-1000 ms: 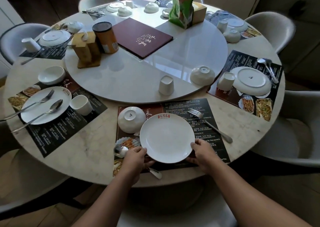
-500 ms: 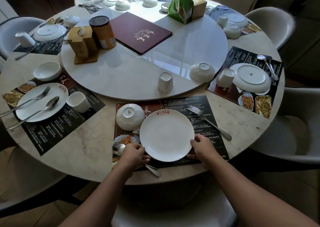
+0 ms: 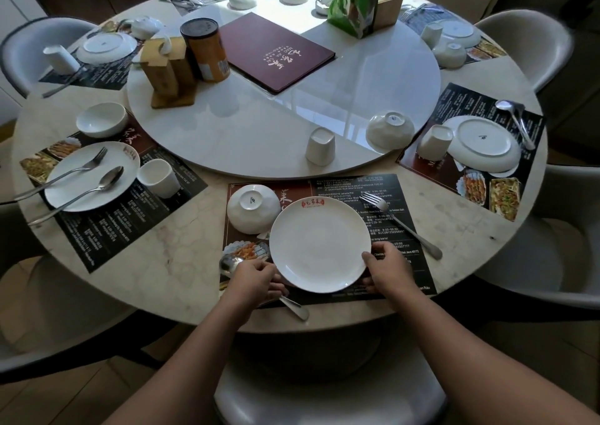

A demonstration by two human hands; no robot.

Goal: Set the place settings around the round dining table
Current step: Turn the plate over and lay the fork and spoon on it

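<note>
A white plate [image 3: 319, 244] with a red logo lies on the dark placemat [image 3: 402, 262] nearest me. My left hand [image 3: 255, 281] grips its left rim and my right hand [image 3: 388, 270] grips its right rim. An upturned white bowl [image 3: 251, 208] touches the plate's upper left. A fork [image 3: 401, 225] lies to the right on the mat. A spoon [image 3: 232, 264] lies partly under my left hand, its handle end showing at the mat's near edge. An upturned cup [image 3: 319, 146] and another upturned bowl [image 3: 390, 129] stand on the turntable [image 3: 259, 126].
A laid setting at the left has a plate [image 3: 92, 176] with fork and spoon, a cup [image 3: 157, 178] and a bowl [image 3: 102, 120]. The right setting holds an upturned plate [image 3: 483, 142]. A menu [image 3: 276, 51], canister [image 3: 204, 49] and green bag [image 3: 355, 1] sit on the turntable. Chairs ring the table.
Both hands keep hold of the plate's rim; the plate stays in about the same spot on the mat. The view has tilted slightly.
</note>
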